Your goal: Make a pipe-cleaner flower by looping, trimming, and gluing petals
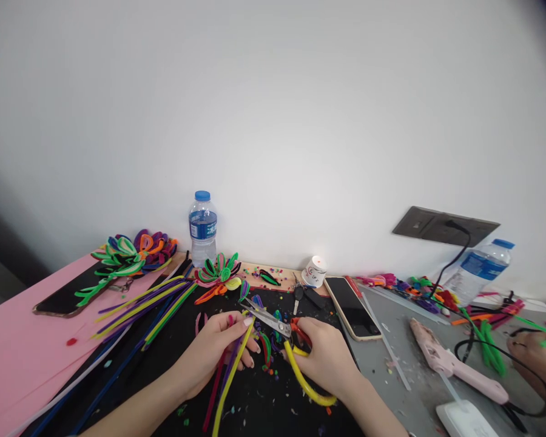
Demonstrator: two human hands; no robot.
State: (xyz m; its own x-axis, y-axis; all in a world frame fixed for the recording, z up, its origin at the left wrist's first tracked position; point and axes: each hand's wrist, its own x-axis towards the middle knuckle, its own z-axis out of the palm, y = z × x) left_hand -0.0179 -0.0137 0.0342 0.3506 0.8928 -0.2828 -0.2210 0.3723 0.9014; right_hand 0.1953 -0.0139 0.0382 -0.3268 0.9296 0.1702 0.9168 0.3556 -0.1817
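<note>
Left hand [218,352] pinches a bundle of pipe cleaners [230,379], long axis running down toward the person. Right hand [327,358] is clamped on scissors [268,320]; blades point left toward the left hand's fingertips, open just above the bundle's top end, over the table [264,400].

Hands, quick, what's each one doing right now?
Left hand: closed on a bundle of pipe cleaners.
Right hand: closed on the scissors.

Both hands low, close together, fingers [236,331] curled.
</note>
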